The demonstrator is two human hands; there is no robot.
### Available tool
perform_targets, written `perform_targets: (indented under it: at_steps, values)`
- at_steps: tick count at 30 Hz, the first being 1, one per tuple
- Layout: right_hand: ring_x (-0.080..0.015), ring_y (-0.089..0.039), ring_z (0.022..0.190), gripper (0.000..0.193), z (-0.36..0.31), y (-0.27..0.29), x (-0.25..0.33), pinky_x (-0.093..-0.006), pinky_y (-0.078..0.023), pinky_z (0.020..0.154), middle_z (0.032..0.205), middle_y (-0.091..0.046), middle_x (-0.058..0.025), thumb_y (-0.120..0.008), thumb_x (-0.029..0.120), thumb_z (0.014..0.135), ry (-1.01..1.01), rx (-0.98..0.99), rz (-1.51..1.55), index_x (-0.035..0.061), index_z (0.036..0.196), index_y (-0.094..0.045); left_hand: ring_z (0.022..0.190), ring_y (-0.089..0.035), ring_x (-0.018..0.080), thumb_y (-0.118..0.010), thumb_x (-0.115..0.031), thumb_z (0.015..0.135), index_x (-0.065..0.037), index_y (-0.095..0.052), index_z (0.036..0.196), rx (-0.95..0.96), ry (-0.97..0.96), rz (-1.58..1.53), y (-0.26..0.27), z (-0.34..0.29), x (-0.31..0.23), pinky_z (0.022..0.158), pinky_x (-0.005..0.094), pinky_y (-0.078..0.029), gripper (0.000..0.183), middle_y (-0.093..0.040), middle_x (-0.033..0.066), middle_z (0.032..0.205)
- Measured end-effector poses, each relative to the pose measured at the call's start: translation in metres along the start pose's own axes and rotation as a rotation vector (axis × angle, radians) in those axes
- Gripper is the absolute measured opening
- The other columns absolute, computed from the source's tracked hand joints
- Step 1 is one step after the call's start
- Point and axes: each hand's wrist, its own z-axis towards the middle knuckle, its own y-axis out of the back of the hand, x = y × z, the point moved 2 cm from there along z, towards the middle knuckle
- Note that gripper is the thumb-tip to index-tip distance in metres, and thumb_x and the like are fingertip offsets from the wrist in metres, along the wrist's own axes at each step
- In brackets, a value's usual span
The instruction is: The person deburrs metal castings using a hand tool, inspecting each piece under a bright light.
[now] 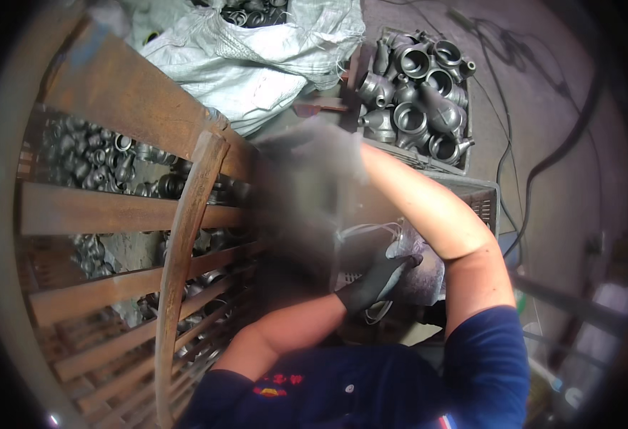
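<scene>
My right hand [317, 146], in a pale glove, reaches across to the left beside the rusty metal frame. It is smeared by motion, so its fingers and anything in them cannot be made out. A blurred grey shape lies just below it. Lower down, my left hand [378, 281] wears a dark glove with a lighter grey part. Its fingers look closed at the edge of a grey, mottled piece [426, 275]; whatever they hold is hidden. White straps [371, 230] loop above that hand.
At left stands a slatted rusty frame [99, 209], with many dark metal fittings [92, 161] behind its bars. White woven sacks [249, 64] lie at the back. A crate of metal pipe fittings [414, 96] sits beyond a grey plastic crate [482, 187]. Black cables [539, 168] cross the floor at right.
</scene>
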Motion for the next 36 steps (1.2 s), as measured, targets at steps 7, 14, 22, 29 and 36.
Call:
perform_targets:
  at_steps: [7, 14, 22, 29, 36]
  values:
    - [-0.0129, -0.062, 0.104, 0.047, -0.007, 0.011, 0.02, -0.0238, -0.047, 0.091, 0.119, -0.068, -0.0091, -0.051, -0.005, 0.084, -0.075, 0.032, -0.009, 0.0123, 0.126, -0.063, 0.091, -0.057, 0.0085, -0.06, -0.006, 0.089, -0.002, -0.059, 0.115, -0.016, -0.163, 0.153, -0.011, -0.019, -0.013, 0.083, 0.0242, -0.047, 0.026, -0.061, 0.0014, 0.099]
    - [-0.0197, -0.062, 0.111, 0.045, -0.007, 0.003, 0.015, -0.0284, -0.046, 0.097, 0.123, -0.065, -0.011, -0.053, -0.001, 0.087, -0.15, -0.042, 0.038, 0.0173, 0.127, -0.062, 0.089, -0.056, 0.007, -0.062, -0.01, 0.09, -0.003, -0.059, 0.117, 0.021, -0.238, 0.216, -0.011, -0.012, -0.012, 0.079, 0.0227, -0.047, 0.028, -0.062, 0.0006, 0.102]
    - [-0.0152, -0.065, 0.103, 0.034, -0.01, -0.004, -0.001, -0.0277, -0.051, 0.09, 0.116, -0.068, -0.0057, -0.058, 0.011, 0.092, -0.337, 0.105, -0.365, 0.0095, 0.126, -0.063, 0.102, -0.059, 0.0181, -0.068, -0.014, 0.087, 0.003, -0.052, 0.124, 0.046, -0.2, 0.058, -0.004, 0.0, 0.003, 0.087, 0.0307, -0.05, 0.044, -0.06, 0.0123, 0.113]
    - [-0.006, -0.056, 0.091, 0.042, -0.012, -0.008, 0.003, -0.022, -0.048, 0.081, 0.105, -0.07, -0.0031, -0.05, -0.006, 0.088, -0.273, 0.052, -0.341, 0.0103, 0.124, -0.065, 0.1, -0.058, 0.0115, -0.062, -0.008, 0.09, 0.0, -0.057, 0.122, -0.036, -0.176, 0.203, -0.013, -0.01, -0.008, 0.084, 0.0268, -0.048, 0.033, -0.062, 0.0049, 0.111]
    - [-0.0218, -0.067, 0.091, 0.037, -0.015, 0.006, -0.017, -0.0308, -0.051, 0.085, 0.107, -0.069, -0.0145, -0.056, 0.02, 0.087, -0.153, 0.083, -0.461, 0.0126, 0.122, -0.065, 0.096, -0.058, 0.0124, -0.062, -0.009, 0.089, -0.001, -0.058, 0.117, -0.071, -0.204, 0.236, -0.03, -0.025, -0.025, 0.081, 0.0269, -0.048, 0.029, -0.061, 0.006, 0.103]
